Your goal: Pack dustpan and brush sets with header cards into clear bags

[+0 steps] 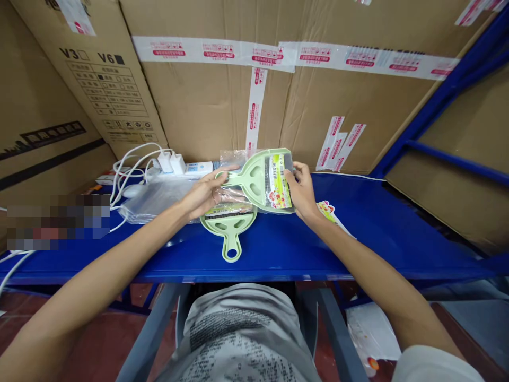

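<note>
Big brown boxes fill the top. A blue table crosses the middle. Red floor and a gray chair show at the bottom.

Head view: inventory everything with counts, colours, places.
Table: one, blue, ahead
Bagged dustpan: one, green, held centrally
Lower dustpan: one, green, on table
Card: one, multicoloured, table's right
Bags: count unclear, clear, table's left
Power strip: one, white, behind bags
Chargers: two, white, on strip
Cables: several, white, left
Boxes: several, brown, around table
Tape: several strips, white, on boxes
Shirt: one, grey, bottom
Left hand: one, bare, bagged dustpan's left end
Right hand: one, bare, its right end
</note>
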Demonstrator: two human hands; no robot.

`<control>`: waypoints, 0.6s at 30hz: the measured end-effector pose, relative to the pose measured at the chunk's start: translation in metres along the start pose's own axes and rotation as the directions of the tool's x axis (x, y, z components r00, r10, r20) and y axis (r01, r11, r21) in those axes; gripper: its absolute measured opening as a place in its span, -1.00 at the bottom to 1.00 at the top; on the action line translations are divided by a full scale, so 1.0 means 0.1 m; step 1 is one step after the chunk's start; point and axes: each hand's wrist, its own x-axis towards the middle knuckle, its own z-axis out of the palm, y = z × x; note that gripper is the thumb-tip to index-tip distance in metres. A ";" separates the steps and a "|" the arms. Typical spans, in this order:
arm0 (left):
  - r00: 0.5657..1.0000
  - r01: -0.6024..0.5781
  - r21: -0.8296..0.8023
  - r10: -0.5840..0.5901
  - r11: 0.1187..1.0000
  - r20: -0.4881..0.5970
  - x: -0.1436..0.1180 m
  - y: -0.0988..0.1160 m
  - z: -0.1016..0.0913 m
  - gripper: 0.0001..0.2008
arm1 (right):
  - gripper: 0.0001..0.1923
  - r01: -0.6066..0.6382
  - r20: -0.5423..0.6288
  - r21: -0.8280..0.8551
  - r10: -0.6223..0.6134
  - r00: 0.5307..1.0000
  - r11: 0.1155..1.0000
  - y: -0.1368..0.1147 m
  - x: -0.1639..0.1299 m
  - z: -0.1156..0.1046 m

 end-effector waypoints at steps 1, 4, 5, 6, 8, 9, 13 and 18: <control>1.000 0.008 0.004 -0.008 1.000 -0.018 0.00 -0.01 0.00 -0.68 | -0.52 0.048 0.008 -0.040 -0.048 0.999 0.998 0.00 0.00 -0.01; 0.998 0.029 0.010 -0.029 1.000 -0.059 0.00 -0.01 0.00 -0.69 | -0.43 0.158 0.089 -0.161 -0.145 0.985 0.974 -0.03 0.00 -0.05; 0.997 0.031 0.009 -0.031 0.999 -0.074 0.00 -0.01 0.01 -0.68 | -0.48 0.184 0.116 -0.193 -0.164 0.980 0.964 -0.04 0.01 -0.06; 0.995 0.029 0.007 -0.028 1.000 -0.091 0.00 0.00 0.01 -0.67 | -0.53 0.203 0.144 -0.220 -0.174 0.974 0.954 -0.05 0.01 -0.08; 0.992 0.016 0.001 -0.016 1.000 -0.123 -0.01 0.03 0.02 -0.66 | -0.57 0.224 0.225 -0.262 -0.167 0.960 0.939 -0.09 0.03 -0.11; 0.991 0.009 0.003 -0.009 1.000 -0.132 -0.02 0.05 0.02 -0.66 | -0.55 0.235 0.283 -0.277 -0.155 0.946 0.932 -0.11 0.03 -0.13; 0.995 0.004 0.035 0.000 0.999 -0.095 -0.03 0.07 0.00 -0.67 | -0.37 0.317 0.478 -0.282 -0.154 0.865 0.905 -0.22 0.03 -0.17; 0.997 -0.007 0.047 0.011 0.999 -0.074 -0.02 0.04 0.01 -0.65 | -0.38 0.297 0.478 -0.241 -0.154 0.865 0.924 -0.20 0.01 -0.16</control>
